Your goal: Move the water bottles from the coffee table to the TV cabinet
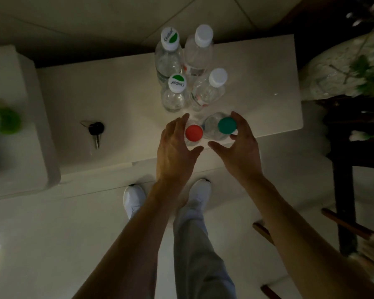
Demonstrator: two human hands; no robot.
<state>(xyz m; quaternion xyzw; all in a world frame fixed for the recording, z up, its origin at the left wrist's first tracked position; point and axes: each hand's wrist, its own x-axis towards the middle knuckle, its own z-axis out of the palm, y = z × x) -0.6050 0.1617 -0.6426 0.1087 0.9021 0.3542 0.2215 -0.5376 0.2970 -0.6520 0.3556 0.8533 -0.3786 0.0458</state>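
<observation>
Several clear plastic water bottles stand together on a low white table [121, 93]. The two nearest the front edge are a red-capped bottle [194, 132] and a teal-capped bottle [226, 125]. My left hand [173, 143] curls around the red-capped bottle, fingers behind it and thumb in front. My right hand [240, 152] wraps the teal-capped one the same way. Behind them stand two bottles with green-and-white caps [177, 83] [170, 38] and two white-capped bottles [218, 77] [203, 35]. Both held bottles are upright and look to be resting on the table.
A bunch of keys [96, 130] lies on the table left of the bottles. A white block [13, 104] with a green object [0, 120] stands at the left. A potted plant [354, 67] on a dark stand [343, 169] is at the right. The room is dim.
</observation>
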